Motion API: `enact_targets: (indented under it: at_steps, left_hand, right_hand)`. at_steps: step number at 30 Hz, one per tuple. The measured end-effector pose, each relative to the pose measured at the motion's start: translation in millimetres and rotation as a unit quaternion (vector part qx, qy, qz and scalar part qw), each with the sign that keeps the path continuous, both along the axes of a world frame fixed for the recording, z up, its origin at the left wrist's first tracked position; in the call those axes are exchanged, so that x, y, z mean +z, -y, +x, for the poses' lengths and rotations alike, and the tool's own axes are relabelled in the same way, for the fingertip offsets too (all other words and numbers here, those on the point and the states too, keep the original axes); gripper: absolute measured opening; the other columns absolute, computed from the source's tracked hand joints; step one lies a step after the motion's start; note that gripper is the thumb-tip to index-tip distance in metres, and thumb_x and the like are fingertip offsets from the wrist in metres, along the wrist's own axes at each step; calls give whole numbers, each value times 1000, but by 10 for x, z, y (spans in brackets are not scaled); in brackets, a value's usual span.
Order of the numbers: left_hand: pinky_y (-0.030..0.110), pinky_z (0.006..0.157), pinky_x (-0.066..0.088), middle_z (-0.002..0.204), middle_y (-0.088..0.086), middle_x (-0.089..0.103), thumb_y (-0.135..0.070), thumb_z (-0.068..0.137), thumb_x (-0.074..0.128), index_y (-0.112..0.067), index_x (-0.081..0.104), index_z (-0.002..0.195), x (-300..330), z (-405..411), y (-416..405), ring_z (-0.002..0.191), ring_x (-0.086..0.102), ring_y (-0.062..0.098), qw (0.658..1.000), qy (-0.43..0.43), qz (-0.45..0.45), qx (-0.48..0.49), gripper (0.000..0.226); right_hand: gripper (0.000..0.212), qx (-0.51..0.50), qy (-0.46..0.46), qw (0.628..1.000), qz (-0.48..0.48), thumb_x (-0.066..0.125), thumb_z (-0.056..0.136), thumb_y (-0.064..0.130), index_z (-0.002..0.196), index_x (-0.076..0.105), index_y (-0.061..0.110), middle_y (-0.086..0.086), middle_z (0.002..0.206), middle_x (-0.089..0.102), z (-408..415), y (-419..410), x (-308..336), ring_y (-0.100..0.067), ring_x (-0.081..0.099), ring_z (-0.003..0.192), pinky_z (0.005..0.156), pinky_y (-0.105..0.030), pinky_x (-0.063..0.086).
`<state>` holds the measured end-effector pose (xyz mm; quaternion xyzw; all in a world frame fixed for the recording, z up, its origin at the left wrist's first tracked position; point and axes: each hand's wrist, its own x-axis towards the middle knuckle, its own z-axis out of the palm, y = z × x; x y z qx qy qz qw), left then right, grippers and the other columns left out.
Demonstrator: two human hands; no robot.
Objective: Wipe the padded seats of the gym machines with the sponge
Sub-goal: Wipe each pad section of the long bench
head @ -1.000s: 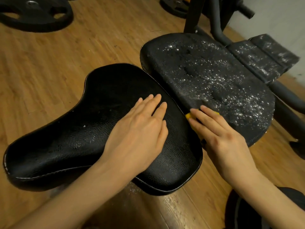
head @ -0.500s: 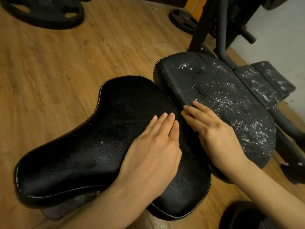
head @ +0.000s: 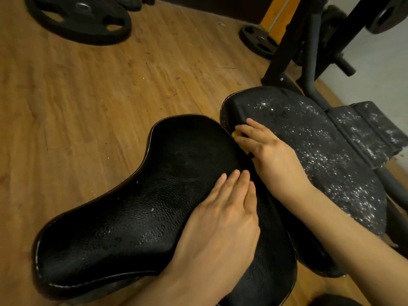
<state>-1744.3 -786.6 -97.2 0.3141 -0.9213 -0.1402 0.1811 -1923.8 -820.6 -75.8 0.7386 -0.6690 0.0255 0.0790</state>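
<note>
The step in hand looks like wiping along the seam where two pads meet: the right hand (head: 271, 155) lies over a yellow sponge (head: 235, 134), of which only a small corner shows past the fingertips, and presses it against the near-left edge of the flaking, white-speckled black seat pad (head: 320, 146). Whether the fingers curl round the sponge or simply press it flat I cannot tell, since the hand hides nearly all of it. The left hand (head: 220, 219) rests flat with straight fingers, closed together, on the glossy black contoured vinyl seat (head: 136, 208) just left of the speckled pad, seemingly steadying it; the two hands are apart but close. Judging by the white flecks spread over the speckled pad and over the smaller black cushion (head: 366, 129) beyond it, most of that surface is yet to be wiped, so the next move probably calls for drawing the sponge away from the seam and across the pad's top with steady pressure. The seam itself is tight, the glossy seat's rim nearly touching the speckled pad, leaving little room for fingers. Beyond the speckled pad stands the dark metal machine frame (head: 309, 62), which limits a far sweep. Left of it, the wooden floor (head: 88, 96) lies open, with black weight plates (head: 79, 18) well away.
</note>
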Motion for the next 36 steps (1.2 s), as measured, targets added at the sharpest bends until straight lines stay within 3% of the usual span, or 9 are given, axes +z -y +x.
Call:
enact_targets:
  at_steps: [3, 6, 9, 12, 18, 24, 30, 34, 36]
  left_hand:
    - [38, 108, 43, 135, 17, 58, -23, 85, 42, 0, 63, 125, -10, -1, 1, 128, 54, 25, 1000, 6, -11, -3, 51]
    - [37, 109, 42, 137, 17, 57, -21, 86, 46, 0, 62, 127, 6, 10, -2, 130, 53, 24, 1000, 2, -11, 2, 48]
    - [36, 110, 41, 138, 16, 57, -22, 88, 41, 0, 61, 128, 25, 15, 8, 131, 52, 24, 1000, -2, 0, 2, 50]
    - [37, 111, 41, 138, 16, 56, -23, 88, 38, 0, 61, 128, 40, 29, 4, 131, 52, 24, 1000, -2, 5, 5, 52]
    - [35, 111, 38, 138, 15, 57, -23, 89, 47, -2, 61, 129, 71, 62, -5, 130, 53, 23, 1000, 8, -7, 0, 47]
    - [33, 111, 23, 143, 14, 52, -24, 93, 46, -5, 57, 134, 160, -83, -69, 135, 48, 24, 999, 5, -25, -26, 47]
    - [20, 112, -1, 163, 7, 14, -29, 104, 36, -10, 22, 154, 179, -431, -299, 150, 14, 15, 993, -7, 1, -114, 55]
    - [17, 111, -11, 164, 2, 0, -36, 104, 32, -15, 11, 156, 155, -473, -335, 150, 3, 10, 993, 23, 9, -118, 60]
    - [11, 103, -19, 164, -1, -3, -39, 104, 32, -18, 9, 156, 177, -479, -367, 144, -7, 3, 992, 39, 16, -119, 61]
  right_hand:
    - [33, 20, -43, 999, 16, 44, 91, 2, 115, 67, 5, -11, 131, 57, 70, 695, -36, -31, 38, 138, 118, -46, 23]
    - [32, 4, -49, 999, 23, 50, 92, -2, 120, 64, 3, -12, 139, 52, 88, 974, -75, -32, 28, 144, 119, -41, 12]
    - [39, -16, 28, 999, -3, 54, 89, -6, 124, 63, 6, -10, 142, 51, 21, 322, -61, -30, 31, 143, 118, -43, 20]
    - [43, -67, 112, 991, -28, 49, 94, 14, 137, 53, 11, -3, 149, 44, 57, -649, -57, -21, 29, 144, 119, -40, 25]
    - [39, -102, 104, 988, -52, 36, 101, 19, 133, 56, 13, 0, 147, 46, 185, -1863, -46, -21, 32, 143, 115, -48, 28]
    - [43, -177, 170, 950, -194, 54, 87, 1, 128, 59, 13, -4, 140, 51, 170, -1859, -257, -21, 42, 136, 118, -47, 24]
    - [30, -115, 161, 947, -253, 63, 88, 4, 117, 67, 9, -6, 132, 58, 114, -2006, -428, -24, 49, 132, 114, -50, 31]
    - [27, -200, 321, 828, -414, 65, 89, 2, 117, 64, 4, -12, 128, 61, -20, -1899, -426, -23, 54, 127, 115, -52, 30]
    - [29, -225, 344, 786, -462, 66, 87, -2, 116, 63, 0, -15, 128, 60, 133, -1846, -530, -26, 53, 129, 115, -53, 29]
